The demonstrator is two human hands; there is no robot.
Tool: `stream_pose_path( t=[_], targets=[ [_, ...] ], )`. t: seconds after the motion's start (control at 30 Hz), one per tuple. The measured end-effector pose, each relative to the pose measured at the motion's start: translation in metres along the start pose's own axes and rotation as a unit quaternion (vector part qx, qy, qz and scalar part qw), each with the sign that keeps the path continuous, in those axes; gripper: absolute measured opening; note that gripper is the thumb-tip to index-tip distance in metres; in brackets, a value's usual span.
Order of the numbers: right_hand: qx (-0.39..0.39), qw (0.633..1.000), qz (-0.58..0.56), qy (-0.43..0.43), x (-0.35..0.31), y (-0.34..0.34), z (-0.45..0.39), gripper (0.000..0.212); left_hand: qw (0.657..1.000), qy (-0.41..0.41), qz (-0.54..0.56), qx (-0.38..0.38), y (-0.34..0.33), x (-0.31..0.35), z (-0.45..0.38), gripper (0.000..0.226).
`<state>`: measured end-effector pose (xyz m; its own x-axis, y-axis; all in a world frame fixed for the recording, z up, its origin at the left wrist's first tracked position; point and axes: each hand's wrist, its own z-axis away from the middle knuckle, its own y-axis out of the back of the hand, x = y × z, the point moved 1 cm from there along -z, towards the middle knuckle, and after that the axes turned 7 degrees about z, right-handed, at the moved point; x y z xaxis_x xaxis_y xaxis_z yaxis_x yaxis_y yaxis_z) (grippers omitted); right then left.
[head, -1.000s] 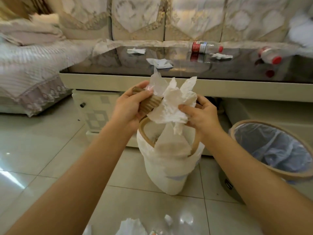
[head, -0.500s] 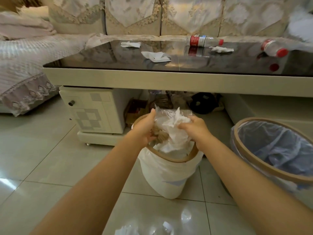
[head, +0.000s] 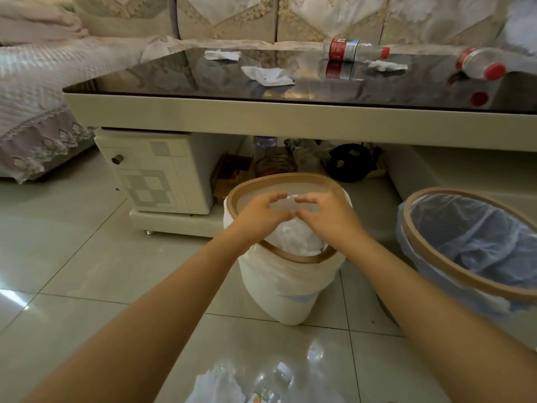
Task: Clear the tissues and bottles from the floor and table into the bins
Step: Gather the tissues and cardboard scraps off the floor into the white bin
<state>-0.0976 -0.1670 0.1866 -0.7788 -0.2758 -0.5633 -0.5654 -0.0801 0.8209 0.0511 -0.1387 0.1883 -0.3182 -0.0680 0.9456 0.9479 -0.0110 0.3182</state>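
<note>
Both my hands hover over the mouth of a white bin (head: 287, 289) with a tan rim. My left hand (head: 261, 216) and my right hand (head: 325, 216) have loosely curved fingers with the tips almost meeting, and they hold nothing. White tissues (head: 296, 241) lie inside the bin just below them. A second bin (head: 430, 251) with a blue liner stands to the right. On the dark glass table (head: 261, 114) lie three tissues (head: 268, 76), (head: 222, 54), (head: 386, 65) and two red-capped bottles (head: 351, 49), (head: 479, 65). On the floor near me lie a tissue (head: 218, 385) and a clear bottle (head: 276, 382).
The table's white drawer unit (head: 157, 173) stands left of the white bin. Bags and clutter (head: 290, 161) sit under the table behind the bin. A sofa with lace covers (head: 37, 91) runs along the left and back. Tiled floor spreads to the left.
Both hands lowered the bundle of tissues and a brown cardboard piece into the white bin and let go. The tissues now lie inside, and the hands are bare.
</note>
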Motion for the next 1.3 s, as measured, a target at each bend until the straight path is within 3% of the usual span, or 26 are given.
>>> stream_pose_path(
  t=[0.13,0.27,0.4,0.5,0.67,0.8,0.9,1.1,1.3],
  targets=[
    [0.114,0.977,0.132,0.124,0.002,0.010,0.039,0.033,0.988,-0.085,-0.125,0.005,-0.012,-0.006,0.022,0.049],
    [0.159,0.950,0.198,0.180,0.025,0.007,0.090,0.042,0.949,-0.192,-0.250,0.003,-0.035,-0.009,0.063,0.052],
    [0.123,0.952,0.233,0.157,0.061,-0.004,0.149,0.053,0.881,-0.324,-0.344,0.010,-0.063,-0.029,0.100,0.054],
    [0.065,0.952,0.278,0.111,0.088,-0.015,0.192,0.061,0.849,-0.368,-0.378,-0.023,-0.092,-0.053,0.118,0.059],
    [-0.017,0.955,0.294,0.027,0.132,-0.032,0.246,0.063,0.839,-0.329,-0.412,-0.135,-0.139,-0.089,0.139,0.085],
    [-0.053,0.957,0.286,-0.015,0.156,-0.051,0.278,0.062,0.837,-0.261,-0.435,-0.207,-0.161,-0.111,0.145,0.089],
    [-0.123,0.950,0.285,-0.037,0.168,-0.066,0.297,0.066,0.834,-0.189,-0.454,-0.253,-0.169,-0.130,0.149,0.091],
    [-0.218,0.937,0.273,-0.029,0.190,-0.080,0.317,0.077,0.814,-0.106,-0.489,-0.294,-0.176,-0.161,0.155,0.094],
    [-0.290,0.919,0.265,0.019,0.202,-0.090,0.304,0.076,0.798,-0.059,-0.505,-0.324,-0.174,-0.182,0.153,0.075]
  ],
)
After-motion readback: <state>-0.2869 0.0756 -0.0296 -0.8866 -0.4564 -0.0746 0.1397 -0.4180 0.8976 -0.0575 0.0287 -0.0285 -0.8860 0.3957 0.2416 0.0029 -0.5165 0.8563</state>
